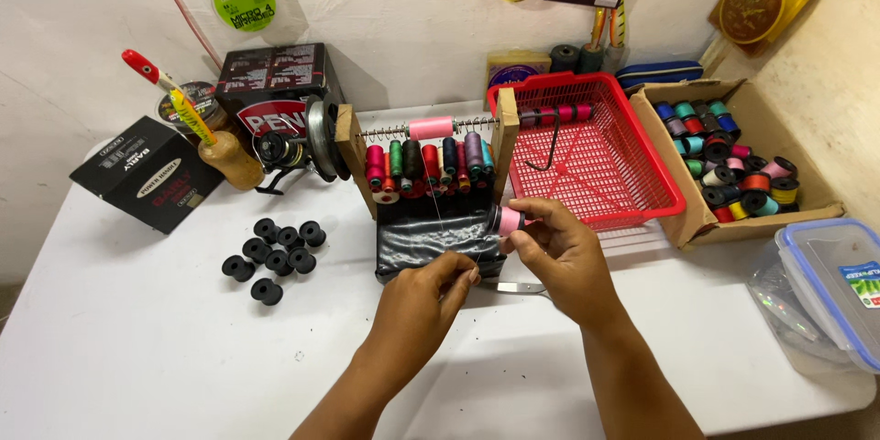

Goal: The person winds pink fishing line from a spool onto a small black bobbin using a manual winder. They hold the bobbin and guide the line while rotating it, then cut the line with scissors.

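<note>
My right hand (561,255) grips a small pink thread spool (507,219) with a black end, just in front of a wooden thread rack (503,152). My left hand (423,302) is pinched shut on a thin thread that runs up toward the rack. The rack carries a pink spool (431,127) on a sprung rod and a row of coloured thread spools (426,165) below. A black base block (431,236) sits under the rack, right behind both hands.
Several empty black bobbins (273,257) lie at the left. A red plastic basket (632,197) and a cardboard box of coloured spools (733,160) stand at the right, with a lidded plastic container (839,289) beyond. Black boxes, a fishing reel (293,147) and a wooden-handled tool stand behind left.
</note>
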